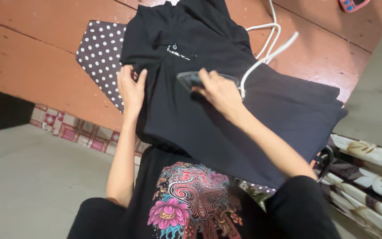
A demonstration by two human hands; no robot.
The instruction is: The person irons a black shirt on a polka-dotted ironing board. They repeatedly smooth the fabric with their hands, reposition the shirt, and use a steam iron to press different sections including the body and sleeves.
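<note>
Two hands at work on one black garment point(226, 119), which covers most of the board and hangs off it toward 4 o'clock. Board cover is dark with white polka dots point(100, 57), showing only at 10 o'clock of the cloth. Red-orange plank floor point(36, 53) lies beyond it.

Right hand point(217, 90) is wrapped over the handle of a dark iron point(189, 79), fingers curled tight on it, sole flat on the cloth near frame centre. Left hand point(131, 88) lies at 9 o'clock of the iron, fingers together and flat, pinning the garment's edge; well apart from the iron's nose.

White cord point(266, 48) loops from the iron toward 1 o'clock, crossing the garment's upper edge.

Risks, as judged: iron nose points toward the left hand, so a long stroke could reach the fingers. Cord slack lies on the fabric and may drag or snag, rucking the cloth under the sole. The small white print point(180, 53) at 12 o'clock of the iron could scorch if pressed directly. Overhanging cloth at 4 o'clock may pull the piece sideways.

Around: floral bedding point(372, 168) at 4 o'clock, patterned tile strip point(76, 130) at 8 o'clock, a pink gadget point(352, 4) at 1 o'clock, far corner. Person's own printed shirt point(186, 203) fills 6 o'clock, hiding the board's near end.
</note>
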